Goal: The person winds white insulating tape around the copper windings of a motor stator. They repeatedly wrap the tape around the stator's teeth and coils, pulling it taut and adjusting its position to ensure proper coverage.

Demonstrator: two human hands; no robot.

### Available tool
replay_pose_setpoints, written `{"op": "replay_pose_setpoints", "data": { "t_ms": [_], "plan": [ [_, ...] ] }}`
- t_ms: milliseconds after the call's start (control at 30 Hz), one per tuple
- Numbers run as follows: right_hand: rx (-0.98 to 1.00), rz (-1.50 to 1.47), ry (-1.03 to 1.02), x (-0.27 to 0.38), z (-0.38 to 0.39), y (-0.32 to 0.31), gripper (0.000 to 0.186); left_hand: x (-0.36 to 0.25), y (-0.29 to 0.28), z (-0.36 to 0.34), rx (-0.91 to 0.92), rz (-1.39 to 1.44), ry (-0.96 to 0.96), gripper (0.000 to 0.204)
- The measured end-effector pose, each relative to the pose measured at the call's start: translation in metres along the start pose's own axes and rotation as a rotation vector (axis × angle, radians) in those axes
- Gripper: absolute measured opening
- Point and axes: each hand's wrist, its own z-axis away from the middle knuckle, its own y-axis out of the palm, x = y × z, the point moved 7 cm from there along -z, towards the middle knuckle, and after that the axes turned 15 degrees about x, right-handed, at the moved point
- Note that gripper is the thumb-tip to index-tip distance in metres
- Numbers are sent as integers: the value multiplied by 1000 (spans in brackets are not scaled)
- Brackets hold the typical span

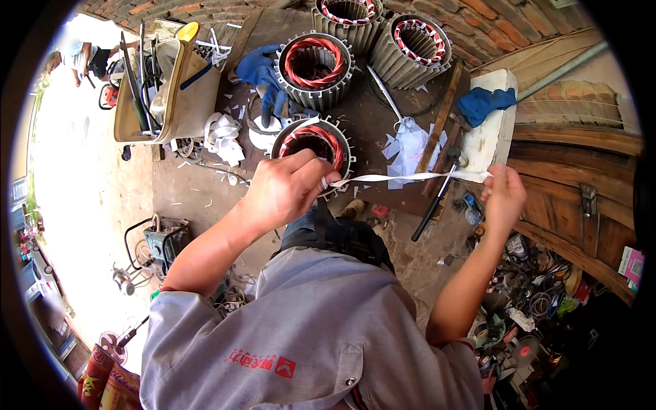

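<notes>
A white cloth tape [393, 178] is stretched almost level between my hands, slightly twisted. My left hand [290, 184] is closed on its left end, over the near edge of a motor stator [346, 152] with red windings [333, 145]. The hand hides part of that stator, which stands at the table's front edge. Out to the right, my right hand [504, 198] pinches the tape's other end. Just beyond the near stator stands another stator [316, 98] with a red coil ring.
Two finned stators [413, 58] [348, 31] with red-and-white bound coils stand at the back. Blue gloves [263, 72], scissors [386, 96], paper scraps [410, 147], wooden strips [441, 123] and a hammer [435, 203] lie about. A tool bin [184, 102] is at left; clutter [526, 321] covers the right floor.
</notes>
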Motion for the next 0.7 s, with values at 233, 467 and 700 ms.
{"op": "replay_pose_setpoints", "data": {
  "t_ms": [233,467,700],
  "plan": [
    [491,962,-152,-29,-42,147,30,43,28,30,-75,1009,-441,13],
    [1040,458,-625,79,47,222,20,37,44,41,-109,1050,-388,26],
    [784,666,-1007,89,47,252,8,26,35,39,-160,949,-358,36]
  ]
}}
